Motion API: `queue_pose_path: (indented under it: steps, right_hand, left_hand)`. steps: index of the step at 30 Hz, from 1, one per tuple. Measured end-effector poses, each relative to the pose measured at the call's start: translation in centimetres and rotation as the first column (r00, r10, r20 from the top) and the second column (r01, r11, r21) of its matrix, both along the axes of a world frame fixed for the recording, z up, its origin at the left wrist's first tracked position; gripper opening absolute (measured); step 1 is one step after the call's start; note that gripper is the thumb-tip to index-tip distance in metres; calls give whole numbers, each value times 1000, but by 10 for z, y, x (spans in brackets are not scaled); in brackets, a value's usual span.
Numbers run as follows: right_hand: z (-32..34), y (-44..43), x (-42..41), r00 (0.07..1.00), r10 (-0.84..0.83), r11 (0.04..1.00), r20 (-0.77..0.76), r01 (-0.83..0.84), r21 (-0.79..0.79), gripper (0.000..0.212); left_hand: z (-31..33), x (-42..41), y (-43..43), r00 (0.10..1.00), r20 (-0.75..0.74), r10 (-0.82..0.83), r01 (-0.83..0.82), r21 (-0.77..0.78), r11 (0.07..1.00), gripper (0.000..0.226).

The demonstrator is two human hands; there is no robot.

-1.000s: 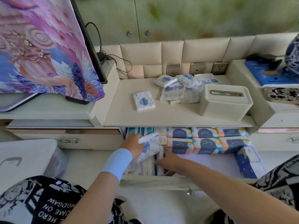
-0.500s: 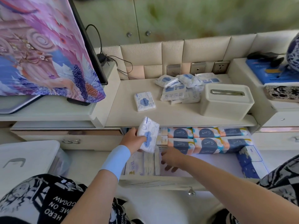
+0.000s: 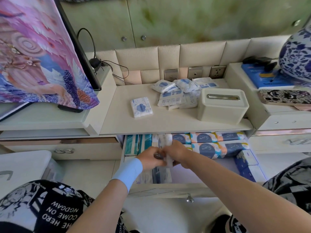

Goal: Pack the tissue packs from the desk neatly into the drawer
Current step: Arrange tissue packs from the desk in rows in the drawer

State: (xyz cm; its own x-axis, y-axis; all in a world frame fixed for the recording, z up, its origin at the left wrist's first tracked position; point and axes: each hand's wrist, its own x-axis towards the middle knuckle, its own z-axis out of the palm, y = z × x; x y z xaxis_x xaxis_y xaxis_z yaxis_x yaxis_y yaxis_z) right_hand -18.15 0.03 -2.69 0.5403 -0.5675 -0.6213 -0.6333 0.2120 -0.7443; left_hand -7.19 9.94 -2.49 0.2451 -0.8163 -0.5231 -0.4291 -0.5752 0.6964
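Desk (image 3: 168, 121) has its front edge right above the open drawer (image 3: 168, 189), which is pulled out toward the person. In the drawer, big blue-orange packs (image 3: 210, 147) lie in two rows along the back edge, from the middle to the right back corner. Teal packs (image 3: 134, 143) stand in the left back corner; more white packs stand on edge nr the left front, partly hidden under the arms. White tissue box (image 3: 222, 106) sits at the desk's right front corner. Pile of small tissue packs (image 3: 175, 93) lies loose at the back edge, just left of the box & touching it. Left hand (image 3: 149, 159) & right hand (image 3: 175, 153) meet over the drawer's left-middle part, knuckles nearly touching. Lone pack (image 3: 141, 106) lies flat nr the desk's middle, apart from the pile. Held pack (image 3: 166, 140) is upright btwn the hands, blurred, over the drawer: right fingers curl round it, left fingers pinch its lower part
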Motion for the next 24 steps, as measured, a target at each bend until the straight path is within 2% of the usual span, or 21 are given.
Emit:
queue_pose_path:
  steps: [2, 4, 6, 8, 10, 12, 14, 16, 17, 21, 24]
  right_hand:
    - [-3, -6, -6, 997, -29, 997, -70, 24, -73, 17]
    - [-3, -14, -10, 996, -28, 988, -87, 14, -151, 14]
    - [1, -20, -11, 995, -82, 970, -62, 66, -234, 15]
    - [4, -26, -11, 977, -208, 954, 43, 212, -212, 18]
    - [8, -33, -12, 953, -287, 919, 96, 302, -252, 16]
    - [14, -39, -15, 972, -235, 898, 20, 225, -378, 16]
    - [16, -41, -18, 985, -106, 898, -136, 36, -438, 24]
    - [12, -40, -23, 959, 64, 907, -276, -171, -384, 31]
    - [7, -39, -25, 937, 131, 908, -323, -244, -341, 31]
    - [-17, -28, -27, 819, 324, 853, -474, -470, -228, 26]
    - [-33, -11, -20, 801, 315, 852, -509, -475, -219, 34]
  left_hand:
    - [-10, 4, 3, 992, 124, -39, 37, 17, 999, 28]
    - [-15, 5, 5, 949, 295, -108, 111, 8, 994, 26]
    - [-19, -1, 3, 897, 407, -174, 184, 16, 983, 22]
    - [-23, -9, -1, 866, 443, -231, 246, 26, 969, 23]
    - [-27, -16, -5, 881, 401, -253, 265, 27, 964, 31]
    - [-31, -20, -11, 874, 354, -333, 328, 76, 942, 42]
    - [-32, -27, -18, 789, 340, -512, 464, 218, 859, 46]
    - [-31, -29, -21, 674, 349, -651, 538, 372, 756, 46]
    - [-29, -28, -22, 639, 369, -675, 533, 419, 735, 44]
    - [-21, -9, -19, 510, 567, -647, 462, 454, 762, 30]
    - [-27, 6, -9, 515, 601, -612, 443, 424, 790, 38]
